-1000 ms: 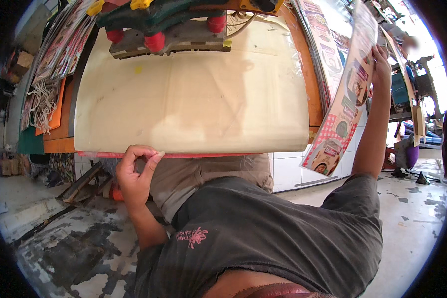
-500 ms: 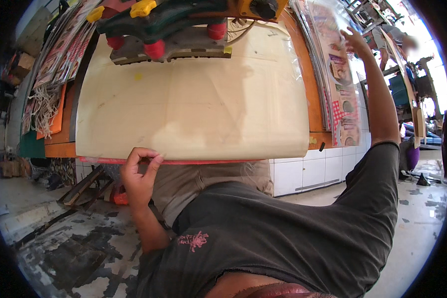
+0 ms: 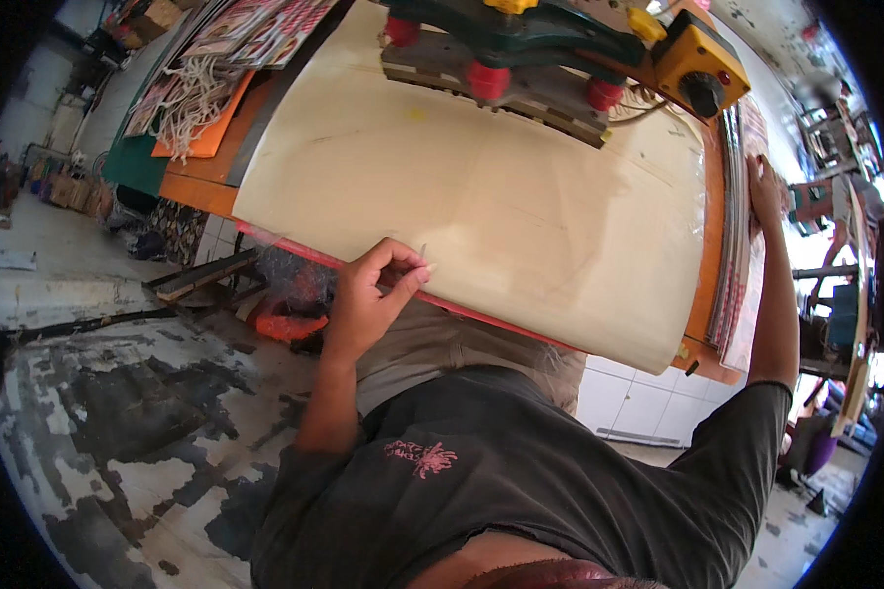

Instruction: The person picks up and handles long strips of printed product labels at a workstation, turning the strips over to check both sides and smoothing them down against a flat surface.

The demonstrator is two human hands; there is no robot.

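My left hand [image 3: 375,296] is at the front edge of a large cream sheet [image 3: 462,187], with thumb and forefinger closed in a pinch. A thin sliver seems to show at the fingertips, too small to name. My right hand [image 3: 766,194] reaches out to the far right and rests on a stack of printed, clear-covered sheets [image 3: 732,245], fingers stretched along its top. The cream sheet covers the orange wooden table [image 3: 196,191], and a red edge [image 3: 304,252] shows beneath it at the front.
Over the back of the table hangs a dark green press head [image 3: 550,39] with red cushions and a yellow control box [image 3: 699,64] with a black knob. At left lie printed bags [image 3: 255,39] and white cords [image 3: 189,108]. A worn, patchy floor [image 3: 147,422] lies below.
My view has turned, so the table appears tilted and shifted right. My right hand has come down from above onto the right-hand stack. My left hand keeps its pinch near the sheet's edge.
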